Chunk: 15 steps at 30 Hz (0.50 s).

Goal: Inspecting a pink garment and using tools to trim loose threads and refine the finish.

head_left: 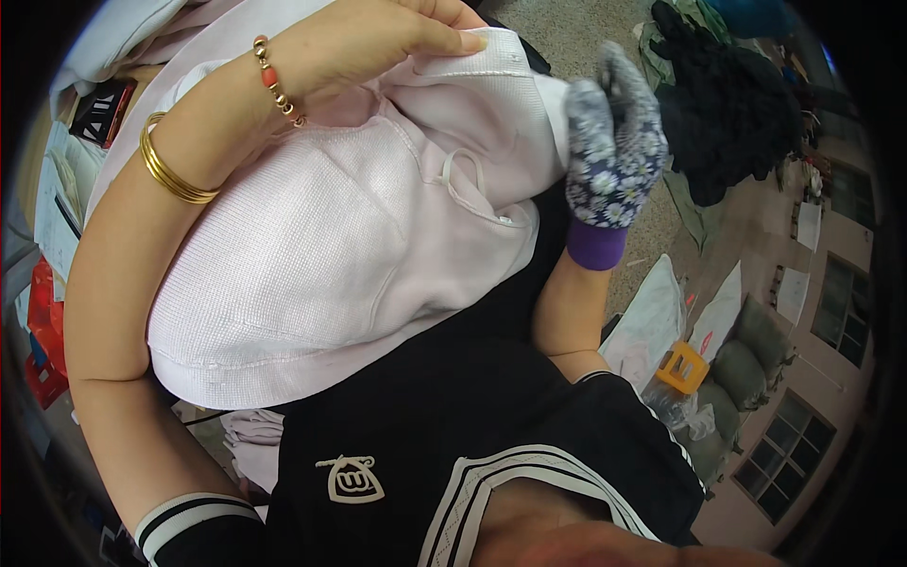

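Observation:
A pale pink knitted garment [312, 255] lies bunched in front of me, over my black top. My left hand [378, 42], bare, with a bead bracelet and gold bangles on the wrist, pinches the garment's white ribbed edge [491, 61] at the top. My right hand [614, 142] wears a floral fabric glove with a purple cuff and grips the same edge of the garment from the right side. A thin white loop [465, 175] hangs inside the garment near the seam.
A heap of dark clothing [727, 104] lies at the upper right on a concrete floor. An orange plastic object [682, 367], white sheets and grey sacks [746, 364] sit at the right. More pale fabric and red items [42, 321] are at the left.

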### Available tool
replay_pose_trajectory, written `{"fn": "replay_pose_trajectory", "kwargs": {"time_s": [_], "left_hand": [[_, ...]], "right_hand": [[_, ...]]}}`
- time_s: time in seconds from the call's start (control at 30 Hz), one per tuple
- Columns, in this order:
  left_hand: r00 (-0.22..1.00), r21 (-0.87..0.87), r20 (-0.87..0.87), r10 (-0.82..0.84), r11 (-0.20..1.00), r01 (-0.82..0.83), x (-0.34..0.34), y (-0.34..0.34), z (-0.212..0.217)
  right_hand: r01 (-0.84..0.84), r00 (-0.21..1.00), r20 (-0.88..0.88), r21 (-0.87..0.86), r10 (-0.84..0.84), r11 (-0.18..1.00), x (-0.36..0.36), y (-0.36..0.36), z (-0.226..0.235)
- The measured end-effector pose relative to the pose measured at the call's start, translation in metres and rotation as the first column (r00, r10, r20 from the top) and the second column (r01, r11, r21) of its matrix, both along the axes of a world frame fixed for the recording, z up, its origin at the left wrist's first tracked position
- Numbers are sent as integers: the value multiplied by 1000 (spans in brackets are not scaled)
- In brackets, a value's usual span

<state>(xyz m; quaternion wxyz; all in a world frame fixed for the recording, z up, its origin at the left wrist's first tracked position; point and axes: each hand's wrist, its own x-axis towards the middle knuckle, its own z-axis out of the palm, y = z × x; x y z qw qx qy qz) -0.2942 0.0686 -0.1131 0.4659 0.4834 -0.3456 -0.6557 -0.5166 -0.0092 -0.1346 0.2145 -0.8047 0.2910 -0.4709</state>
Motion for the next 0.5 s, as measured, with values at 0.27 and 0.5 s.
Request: {"fn": "replay_pose_trajectory", "kwargs": {"time_s": [0.27, 0.5], "left_hand": [[999, -27, 24, -26, 999, 26, -2, -1, -2], [997, -13, 51, -63, 998, 64, -2, -2, 0]], "right_hand": [[-260, 953, -156, 14, 259, 966, 4, 4, -4], [-261, 954, -138, 52, 266, 964, 3, 6, -3]]}}
